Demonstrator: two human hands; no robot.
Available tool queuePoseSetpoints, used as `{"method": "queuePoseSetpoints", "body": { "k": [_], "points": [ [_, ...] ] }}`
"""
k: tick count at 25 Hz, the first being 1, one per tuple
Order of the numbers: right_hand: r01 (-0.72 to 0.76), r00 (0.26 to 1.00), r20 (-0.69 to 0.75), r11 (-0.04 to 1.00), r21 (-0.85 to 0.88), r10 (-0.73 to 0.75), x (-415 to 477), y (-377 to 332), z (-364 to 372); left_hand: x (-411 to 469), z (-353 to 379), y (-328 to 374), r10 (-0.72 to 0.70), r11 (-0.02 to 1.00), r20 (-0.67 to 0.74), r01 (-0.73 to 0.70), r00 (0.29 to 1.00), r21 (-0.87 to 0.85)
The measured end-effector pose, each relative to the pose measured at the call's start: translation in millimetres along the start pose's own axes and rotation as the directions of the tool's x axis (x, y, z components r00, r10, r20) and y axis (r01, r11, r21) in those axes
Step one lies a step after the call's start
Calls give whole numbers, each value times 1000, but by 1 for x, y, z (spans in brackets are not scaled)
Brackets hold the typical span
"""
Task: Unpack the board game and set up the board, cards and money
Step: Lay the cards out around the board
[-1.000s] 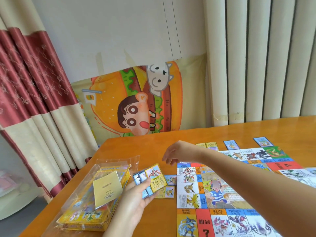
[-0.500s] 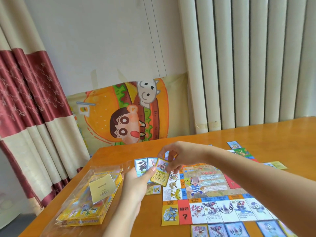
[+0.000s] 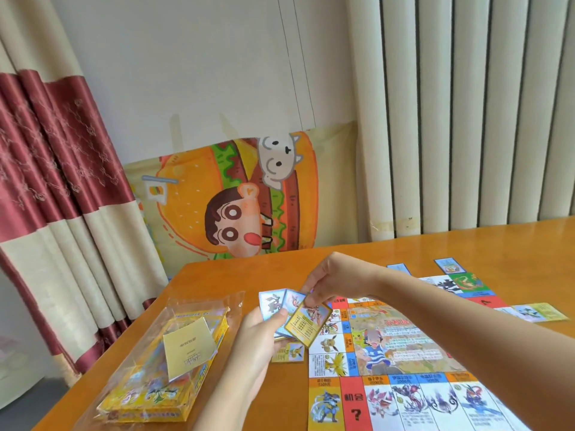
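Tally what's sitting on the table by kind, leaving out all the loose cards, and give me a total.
game board: 1
game box: 1
clear plastic bag: 1
yellow paper slip: 1
Total: 4

Glossy wooden bench (image 3: 236,275): orange-brown.
Flat paper game board (image 3: 404,337): red, blue, orange, white squares with creature pictures.
Gold-edged card (image 3: 306,325): yellow, shiny picture.
Cardboard game box (image 3: 155,396): yellow.
Fabric curtain (image 3: 62,181): maroon and cream bands.
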State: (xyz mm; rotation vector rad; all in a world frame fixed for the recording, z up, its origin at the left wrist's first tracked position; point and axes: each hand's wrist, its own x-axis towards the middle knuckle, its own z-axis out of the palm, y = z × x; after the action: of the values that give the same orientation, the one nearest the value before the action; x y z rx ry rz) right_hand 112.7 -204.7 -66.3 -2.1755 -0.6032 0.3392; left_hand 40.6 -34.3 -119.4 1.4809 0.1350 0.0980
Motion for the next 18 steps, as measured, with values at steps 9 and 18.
{"method": "queuePoseSetpoints", "body": {
  "k": [9, 18],
  "points": [
    [-211, 926, -366, 931, -299, 93, 106, 51, 20, 47, -35, -39, -294, 937, -253, 225, 922, -267],
    [-296, 955, -130, 806, -513, 268, 149, 76, 56, 52, -39, -63, -357, 932, -230, 329, 905, -152]
  ]
}}
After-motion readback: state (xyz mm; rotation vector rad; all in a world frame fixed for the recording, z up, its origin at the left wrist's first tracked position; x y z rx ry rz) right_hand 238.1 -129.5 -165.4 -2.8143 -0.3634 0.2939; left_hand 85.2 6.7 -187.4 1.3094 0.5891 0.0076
